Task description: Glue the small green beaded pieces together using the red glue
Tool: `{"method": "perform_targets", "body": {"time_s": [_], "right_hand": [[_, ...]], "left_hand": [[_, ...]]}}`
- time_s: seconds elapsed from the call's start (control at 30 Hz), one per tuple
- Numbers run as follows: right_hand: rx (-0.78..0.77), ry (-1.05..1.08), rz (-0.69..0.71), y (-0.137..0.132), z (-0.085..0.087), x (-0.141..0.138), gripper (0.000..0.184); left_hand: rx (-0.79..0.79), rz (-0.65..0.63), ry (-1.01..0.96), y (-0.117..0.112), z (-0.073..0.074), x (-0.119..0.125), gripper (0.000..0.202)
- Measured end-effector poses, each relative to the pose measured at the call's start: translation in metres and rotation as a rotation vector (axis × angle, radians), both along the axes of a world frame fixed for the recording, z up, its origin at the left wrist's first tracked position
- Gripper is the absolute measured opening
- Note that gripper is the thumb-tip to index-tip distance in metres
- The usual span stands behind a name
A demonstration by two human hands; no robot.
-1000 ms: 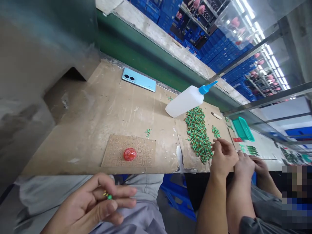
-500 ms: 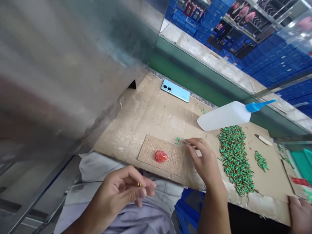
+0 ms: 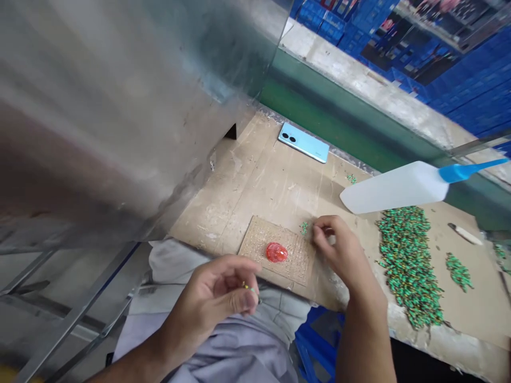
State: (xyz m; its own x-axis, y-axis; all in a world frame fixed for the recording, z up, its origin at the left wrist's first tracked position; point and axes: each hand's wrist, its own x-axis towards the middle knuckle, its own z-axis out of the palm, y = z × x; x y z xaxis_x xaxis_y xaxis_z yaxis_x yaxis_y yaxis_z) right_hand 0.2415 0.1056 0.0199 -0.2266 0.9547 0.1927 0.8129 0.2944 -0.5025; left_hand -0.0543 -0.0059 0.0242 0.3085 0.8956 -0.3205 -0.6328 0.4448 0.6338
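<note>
My left hand (image 3: 225, 290) is curled in front of the table edge, above my lap. Between its thumb and fingers shows a tiny yellow-and-green piece (image 3: 246, 286). My right hand (image 3: 339, 250) rests at the right end of a rough brown board (image 3: 255, 234), its thumb and forefinger closed together. Whether anything is in that pinch is too small to make out. Just left of its fingertips lies a little cluster of green pieces (image 3: 304, 228). A glossy red blob (image 3: 276, 252) sits on the board.
A white squeeze bottle (image 3: 395, 189) with a blue nozzle stands behind a large heap of green-and-gold pieces (image 3: 409, 260). Farther right are a smaller pile (image 3: 459, 272) and a knife-like tool (image 3: 465, 234). A light-blue phone (image 3: 303, 142) lies at the back. Sheet metal (image 3: 131, 117) walls the left.
My right thumb and forefinger have closed together beside the small cluster. My left fingers have curled in more around the tiny piece. The view has shifted, and another person's hand has left the right edge.
</note>
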Motion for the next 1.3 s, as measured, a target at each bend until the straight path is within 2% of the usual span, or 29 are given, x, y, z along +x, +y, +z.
{"method": "perform_targets", "body": {"time_s": [0.1,0.23,0.37,0.43,0.53,0.6,0.7,0.83,0.97,1.17,1.3], "right_hand": [[0.045,0.096,-0.061,-0.015,0.006,0.001,0.005],[0.1,0.255,-0.099,-0.045,0.02,-0.012,0.005],[0.073,0.499,-0.158,-0.076,0.032,-0.041,0.019],[0.01,0.57,-0.111,-0.087,0.035,-0.056,0.019],[-0.123,0.643,0.053,-0.1,0.034,-0.073,0.02],[-0.17,0.647,0.127,-0.106,0.032,-0.082,0.02],[-0.109,0.54,0.18,-0.114,0.027,-0.09,0.023],[0.058,0.376,0.253,-0.119,0.021,-0.087,0.033],[0.114,0.321,0.322,-0.118,0.017,-0.082,0.037],[0.088,0.423,0.237,-0.114,0.019,-0.089,0.032],[0.06,0.416,0.205,-0.112,0.021,-0.093,0.026]], "left_hand": [[0.003,-0.002,0.031,0.004,0.002,0.004,0.015],[-0.086,-0.02,-0.068,0.008,0.005,0.008,0.017],[-0.087,-0.028,-0.081,0.009,0.01,0.01,0.014],[-0.045,-0.041,0.003,0.009,0.012,0.011,0.015],[0.029,-0.101,0.217,0.005,0.014,0.012,0.016],[0.078,-0.141,0.359,0.002,0.013,0.014,0.013],[0.118,-0.187,0.496,0.0,0.012,0.016,0.011],[0.1,-0.238,0.53,0.003,0.013,0.017,0.014],[0.075,-0.259,0.522,0.009,0.018,0.016,0.016],[0.171,-0.203,0.627,0.004,0.017,0.016,0.013],[0.164,-0.198,0.617,0.001,0.013,0.016,0.015]]}}
